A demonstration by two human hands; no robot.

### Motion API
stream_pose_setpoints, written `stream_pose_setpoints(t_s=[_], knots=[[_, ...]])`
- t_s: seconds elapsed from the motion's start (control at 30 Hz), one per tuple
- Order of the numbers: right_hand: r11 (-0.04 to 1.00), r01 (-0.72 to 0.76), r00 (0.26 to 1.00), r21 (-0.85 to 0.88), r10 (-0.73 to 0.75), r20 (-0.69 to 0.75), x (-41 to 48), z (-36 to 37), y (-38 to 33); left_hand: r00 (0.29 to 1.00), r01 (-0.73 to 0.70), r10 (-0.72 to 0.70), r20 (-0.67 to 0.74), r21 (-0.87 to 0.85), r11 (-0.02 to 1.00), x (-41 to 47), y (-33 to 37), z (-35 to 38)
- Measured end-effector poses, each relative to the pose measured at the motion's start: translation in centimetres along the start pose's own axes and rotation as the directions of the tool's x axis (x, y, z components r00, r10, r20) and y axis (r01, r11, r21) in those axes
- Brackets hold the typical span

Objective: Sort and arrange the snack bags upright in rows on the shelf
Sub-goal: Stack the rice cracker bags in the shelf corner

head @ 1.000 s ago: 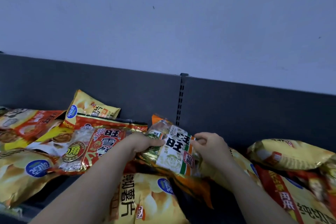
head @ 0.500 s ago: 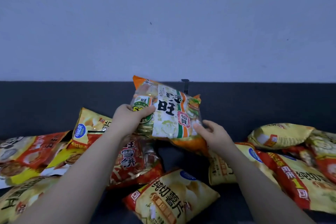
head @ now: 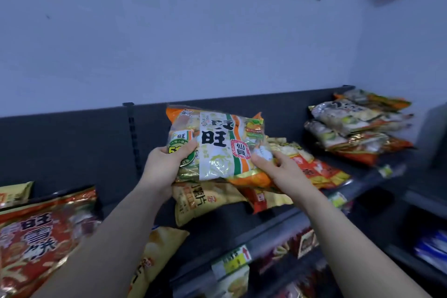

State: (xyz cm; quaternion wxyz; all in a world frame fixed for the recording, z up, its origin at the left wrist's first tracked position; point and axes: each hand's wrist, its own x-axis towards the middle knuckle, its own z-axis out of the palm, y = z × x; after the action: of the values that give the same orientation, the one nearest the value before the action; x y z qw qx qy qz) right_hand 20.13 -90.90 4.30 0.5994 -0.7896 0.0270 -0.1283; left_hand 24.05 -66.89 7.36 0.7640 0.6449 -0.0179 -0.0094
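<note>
I hold an orange, white and green rice cracker bag (head: 217, 145) in the air above the dark shelf (head: 273, 222). My left hand (head: 167, 164) grips its left edge, thumb on the front. My right hand (head: 278, 167) grips its lower right corner. A stack of similar bags (head: 355, 123) lies flat at the shelf's right end. Yellow chip bags (head: 200, 201) lie below the held bag, and a red and yellow bag (head: 314, 172) lies beside my right hand. A red rice cracker bag (head: 36, 237) lies at the left.
The shelf's dark back panel (head: 72, 143) runs along a pale wall, with a slotted upright post (head: 131, 138). Price tags (head: 232, 261) sit on the shelf's front rail. More goods show on the lower shelf (head: 290, 249) and at the far right.
Both hands have lifted the rice cracker bag off the pile and carried it up and to the right. The view has swung right, bringing the stacked bags at the shelf's end into sight.
</note>
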Motion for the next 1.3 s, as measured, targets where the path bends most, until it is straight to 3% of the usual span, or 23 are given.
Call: stream_pose_setpoints(t_s=[0.23, 0.4, 0.63, 1.07, 1.3], knots=[[0.999, -0.029, 0.989, 0.029, 0.033, -0.147, -2.0, -11.9, 2.4, 0.985, 0.043, -0.037, 0.170, -0.027, 0.999, 0.5, -2.5, 12.2], [0.992, -0.017, 0.954, -0.126, -0.021, -0.298, -0.7, -22.2, 3.5, 0.968, 0.035, -0.031, 0.248, -0.012, 0.999, 2.2, -3.5, 22.5], [0.973, 0.038, 0.917, -0.227, -0.124, -0.379, 2.3, -36.0, 3.7, 0.949, -0.065, 0.064, 0.309, -0.009, 0.998, 4.6, -3.5, 37.2], [0.958, 0.021, 0.862, -0.286, -0.162, -0.481, 15.3, -51.7, 4.4, 0.897, -0.191, 0.131, 0.421, 0.102, 0.976, 15.0, -1.9, 55.3], [0.891, -0.055, 0.816, -0.450, -0.219, -0.535, 25.0, -57.7, 5.0, 0.894, -0.249, 0.160, 0.419, 0.167, 0.954, 23.1, -1.3, 62.6]])
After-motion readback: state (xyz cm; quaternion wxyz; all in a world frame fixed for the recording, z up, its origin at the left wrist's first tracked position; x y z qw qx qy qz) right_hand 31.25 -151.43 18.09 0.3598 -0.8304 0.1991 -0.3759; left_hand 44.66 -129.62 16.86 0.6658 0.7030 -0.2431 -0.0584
